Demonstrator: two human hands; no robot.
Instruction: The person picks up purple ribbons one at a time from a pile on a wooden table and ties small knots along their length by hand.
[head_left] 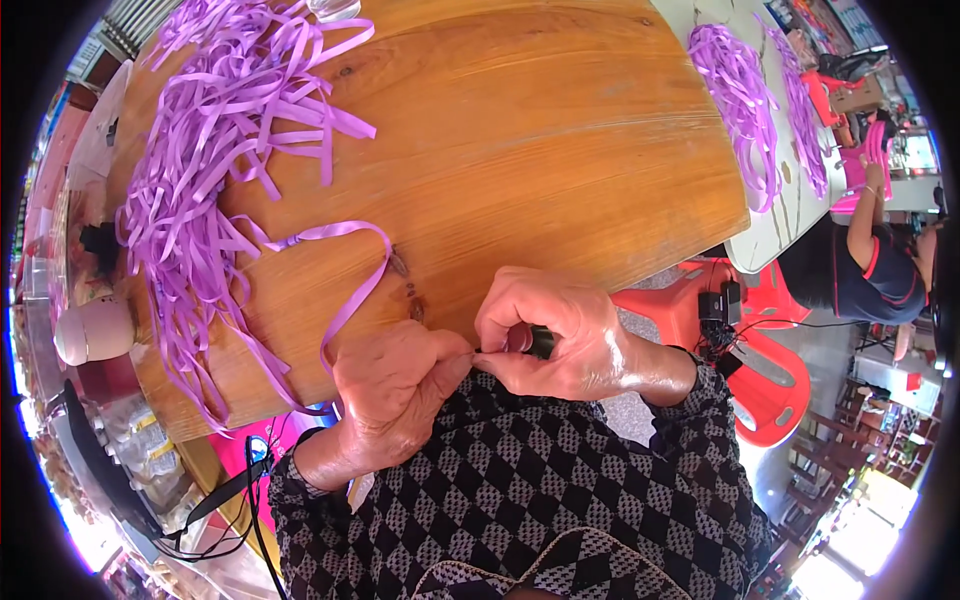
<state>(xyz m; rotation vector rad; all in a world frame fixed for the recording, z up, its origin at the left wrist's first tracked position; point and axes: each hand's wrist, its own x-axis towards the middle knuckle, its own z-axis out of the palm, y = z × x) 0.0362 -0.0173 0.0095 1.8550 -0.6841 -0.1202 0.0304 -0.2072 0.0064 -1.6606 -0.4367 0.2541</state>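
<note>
My left hand (395, 385) is closed in a pinch at the table's near edge. A purple ribbon (375, 280) curves from the pile down to it and disappears behind the fingers. Thumb and forefinger of my right hand (555, 335) pinch at the same spot, and the fingertips of both hands meet. What lies between those tips is too small to make out. Inside the curled fingers of my right hand sits a small dark thing with a shiny pinkish end (541, 342), mostly hidden. A big tangled heap of purple ribbons (215, 130) covers the table's left side.
The wooden table (520, 130) spreads out ahead. More purple ribbons (740, 110) lie on a pale table (745, 240) at the right. Red plastic chairs (765, 400) carry a black device with cables (720, 315). Far right, a person in dark clothes (880, 270) reaches toward something pink.
</note>
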